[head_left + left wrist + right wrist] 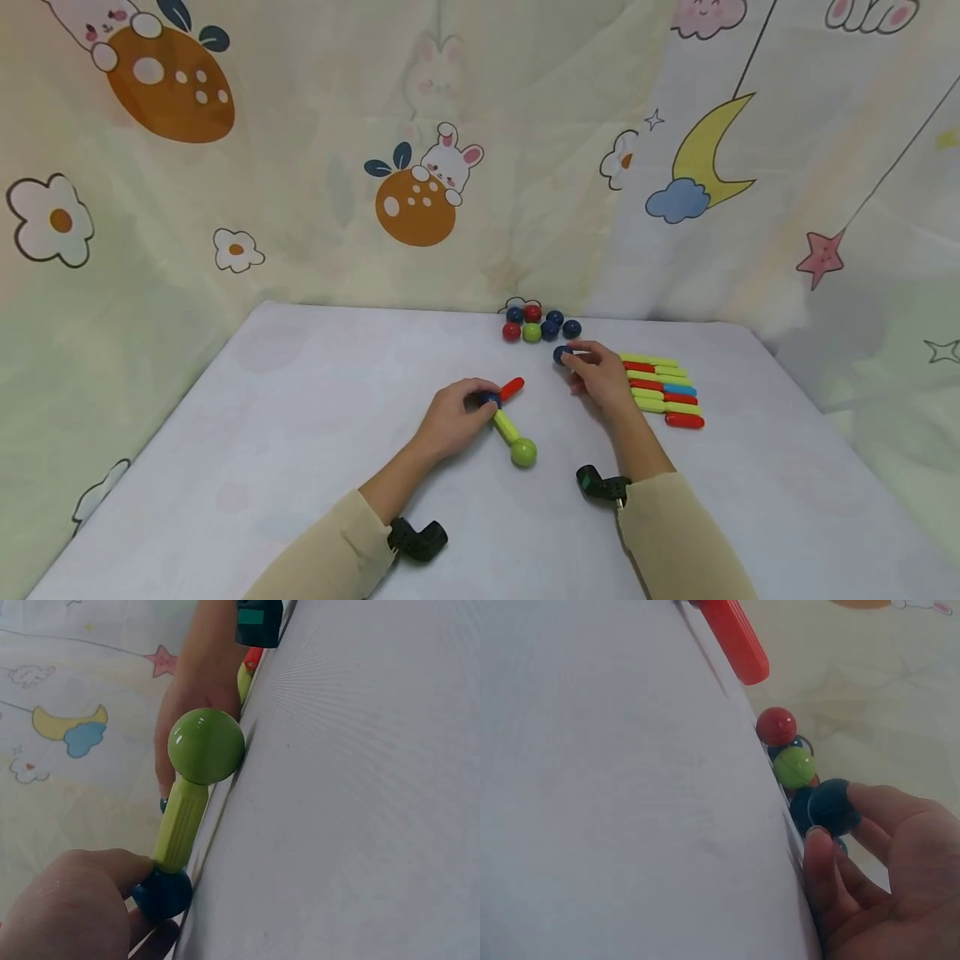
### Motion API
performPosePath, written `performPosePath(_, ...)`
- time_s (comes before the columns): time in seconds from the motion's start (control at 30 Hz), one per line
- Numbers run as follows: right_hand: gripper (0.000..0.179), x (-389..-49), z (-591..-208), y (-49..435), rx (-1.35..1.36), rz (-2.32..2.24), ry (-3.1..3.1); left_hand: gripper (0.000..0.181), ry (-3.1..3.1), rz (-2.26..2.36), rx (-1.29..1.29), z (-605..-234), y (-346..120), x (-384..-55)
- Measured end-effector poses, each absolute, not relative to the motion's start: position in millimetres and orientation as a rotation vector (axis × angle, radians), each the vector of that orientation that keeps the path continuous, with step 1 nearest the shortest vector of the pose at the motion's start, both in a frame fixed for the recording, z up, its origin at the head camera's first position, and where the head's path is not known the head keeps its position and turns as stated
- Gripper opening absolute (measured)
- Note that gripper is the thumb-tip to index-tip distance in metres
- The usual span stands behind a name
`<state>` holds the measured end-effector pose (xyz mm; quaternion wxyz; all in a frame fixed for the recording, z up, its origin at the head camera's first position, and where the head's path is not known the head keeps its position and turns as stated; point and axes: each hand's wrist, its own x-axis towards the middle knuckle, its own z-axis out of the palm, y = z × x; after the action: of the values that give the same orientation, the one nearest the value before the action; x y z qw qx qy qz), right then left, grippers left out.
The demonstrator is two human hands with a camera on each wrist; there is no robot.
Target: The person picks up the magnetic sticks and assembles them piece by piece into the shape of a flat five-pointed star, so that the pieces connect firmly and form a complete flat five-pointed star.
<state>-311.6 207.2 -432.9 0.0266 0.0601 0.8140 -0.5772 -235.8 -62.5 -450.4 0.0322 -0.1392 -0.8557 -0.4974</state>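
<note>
My left hand (455,419) grips a dark blue ball (163,894) between thumb and fingers. Joined to that ball are a red rod (512,388) pointing away and a yellow-green rod (506,427) with a green ball (523,452) on its near end. My right hand (602,375) pinches another dark blue ball (834,807) by its fingertips, just in front of the group of loose balls. In the left wrist view, the green ball partly covers the right hand.
Loose balls in red, green (532,332) and dark blue lie at the table's back edge. To the right of my right hand, several red, yellow-green and blue rods (667,398) lie in a stack of rows. A printed cloth hangs behind the white table (300,400).
</note>
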Motion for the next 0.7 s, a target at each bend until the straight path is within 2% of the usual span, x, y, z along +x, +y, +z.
performPosePath(0.7,0.043,-291.5,-427.1,190.1,-0.008,-1.607,2.477,0.024,-2.631,-1.534,-0.427,-449.8,-64.2,-235.3)
